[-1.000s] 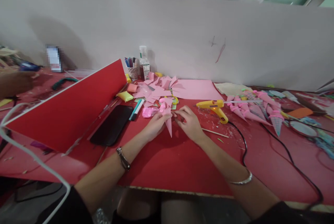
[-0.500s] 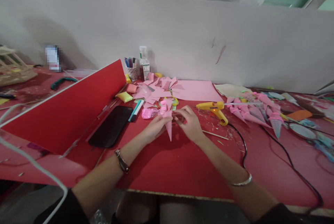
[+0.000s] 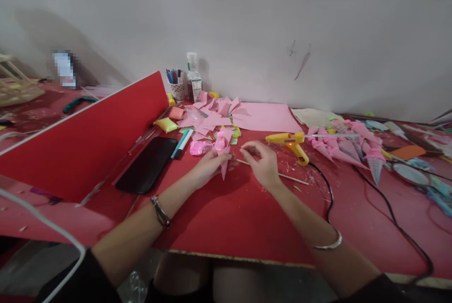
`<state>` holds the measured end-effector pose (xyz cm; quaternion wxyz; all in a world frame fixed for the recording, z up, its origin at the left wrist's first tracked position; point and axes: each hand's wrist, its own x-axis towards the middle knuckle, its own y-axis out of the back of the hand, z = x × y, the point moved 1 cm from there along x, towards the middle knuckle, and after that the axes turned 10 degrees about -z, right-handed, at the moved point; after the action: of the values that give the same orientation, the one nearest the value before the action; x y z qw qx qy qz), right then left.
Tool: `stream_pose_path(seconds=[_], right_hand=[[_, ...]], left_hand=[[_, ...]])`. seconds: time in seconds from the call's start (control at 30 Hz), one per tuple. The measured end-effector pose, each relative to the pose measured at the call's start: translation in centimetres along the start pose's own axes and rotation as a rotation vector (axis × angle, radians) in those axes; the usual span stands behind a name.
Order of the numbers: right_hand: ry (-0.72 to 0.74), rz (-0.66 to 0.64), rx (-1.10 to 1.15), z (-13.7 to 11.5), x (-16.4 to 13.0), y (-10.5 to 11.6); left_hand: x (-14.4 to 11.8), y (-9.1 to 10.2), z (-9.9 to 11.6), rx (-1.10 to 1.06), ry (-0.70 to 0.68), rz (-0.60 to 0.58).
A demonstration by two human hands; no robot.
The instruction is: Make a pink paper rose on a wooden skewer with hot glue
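My left hand (image 3: 211, 167) grips a pink paper cone (image 3: 223, 169) by its side, tip pointing down. Pink clay (image 3: 221, 139) sits at the cone's wide top. To the right, my right hand (image 3: 263, 162) is apart from the cone, thumb and forefinger brought together in a pinch. A faint thin strand shows by those fingertips; what they hold, if anything, is too small to make out. Beside the cone lies a bright pink packet of clay (image 3: 199, 147). A thin wooden stick (image 3: 294, 179) lies on the table, partly behind my right hand.
A yellow glue gun (image 3: 290, 142) with its cord lies at right, before a pile of finished pink cones (image 3: 339, 145). Pink paper scraps (image 3: 212, 117) spread behind my hands. At left are a black phone (image 3: 146, 165), markers (image 3: 182, 144) and a standing red board (image 3: 88, 138).
My left hand and the cone have shifted slightly left and up in view. My right hand has moved away from the cone, its thumb and forefinger drawing together. The head view has tilted down.
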<state>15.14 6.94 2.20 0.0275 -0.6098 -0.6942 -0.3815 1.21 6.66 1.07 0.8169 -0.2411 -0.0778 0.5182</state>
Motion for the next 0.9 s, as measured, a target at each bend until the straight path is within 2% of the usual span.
stream_pose_path(seconds=[0.2, 0.3, 0.57, 0.9], right_hand=[[-0.171, -0.042, 0.358, 0.5, -0.2, -1.1], [-0.198, -0.039, 0.431, 0.4, -0.2, -1.4], [-0.103, -0.068, 0.176, -0.2, -0.3, -1.1], [-0.045, -0.082, 0.092, -0.4, -0.4, -1.2]], left_hand=[[0.1, -0.1, -0.3, 0.068, -0.071, 0.030], [0.1, 0.0, -0.4, 0.076, -0.098, 0.049], [0.3, 0.1, -0.5, 0.070, -0.141, 0.011], [0.3, 0.6, -0.7, 0.126, -0.149, 0.051]])
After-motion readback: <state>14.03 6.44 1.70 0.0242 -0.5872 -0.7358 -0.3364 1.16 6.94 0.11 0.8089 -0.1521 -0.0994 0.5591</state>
